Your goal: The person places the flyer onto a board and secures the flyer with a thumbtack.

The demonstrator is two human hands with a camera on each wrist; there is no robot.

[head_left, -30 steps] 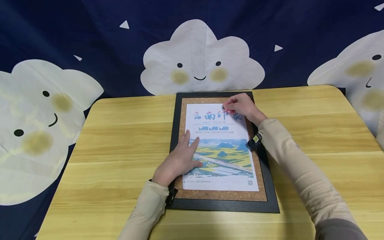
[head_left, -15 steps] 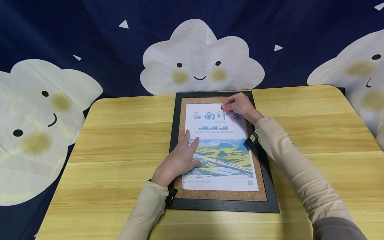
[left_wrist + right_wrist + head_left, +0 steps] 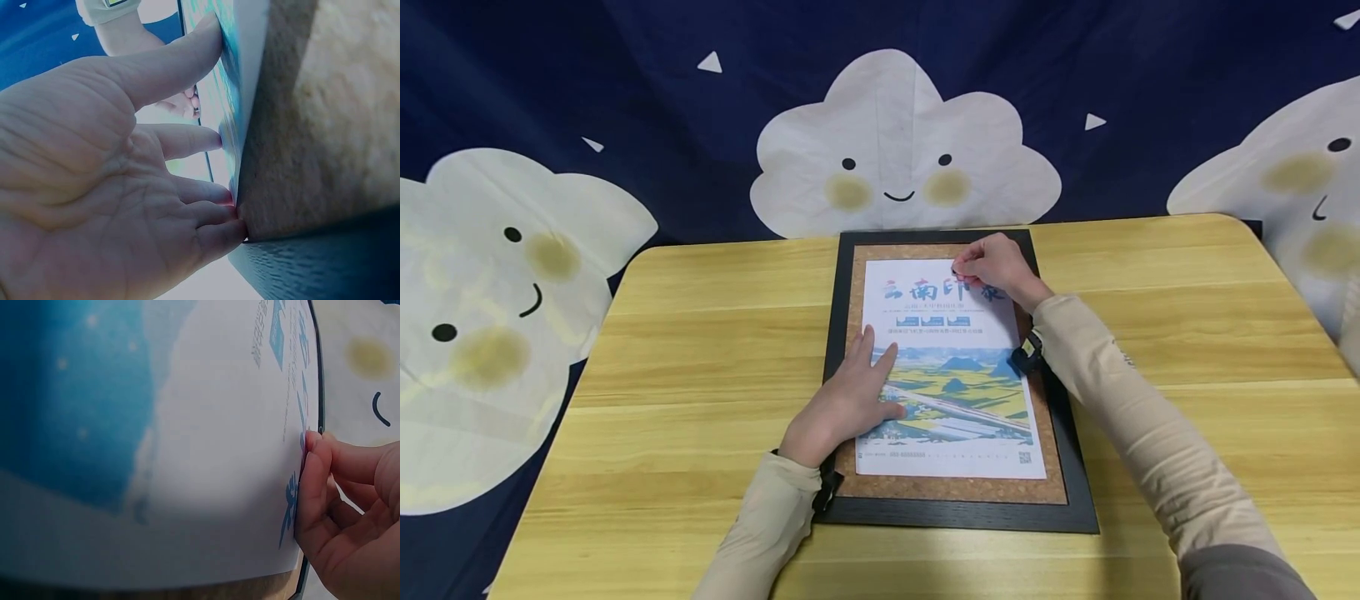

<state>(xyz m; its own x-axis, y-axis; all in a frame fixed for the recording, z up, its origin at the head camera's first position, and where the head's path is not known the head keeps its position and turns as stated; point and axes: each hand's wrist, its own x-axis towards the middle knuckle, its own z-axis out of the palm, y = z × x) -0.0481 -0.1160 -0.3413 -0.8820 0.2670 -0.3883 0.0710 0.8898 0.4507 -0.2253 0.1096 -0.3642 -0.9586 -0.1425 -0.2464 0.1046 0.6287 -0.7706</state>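
A printed poster with a landscape picture and large blue and pink characters lies on a cork board in a black frame. My left hand rests spread over the poster's left edge, its fingertips on paper and cork in the left wrist view. At the poster's top edge, right of centre, my right hand pinches a small dark pin between thumb and forefinger, mostly hidden by the fingers. In the right wrist view these fingertips are right at the paper, with the other fingers curled.
The framed board lies on a light wooden table, its far end at the table's back edge. Behind the table hangs a dark blue cloth printed with white smiling clouds. A wrist camera on the right wrist hangs close over the frame's right side.
My right hand has shifted slightly left along the poster's top edge, and its forearm with it. My left hand has stayed in place on the poster.
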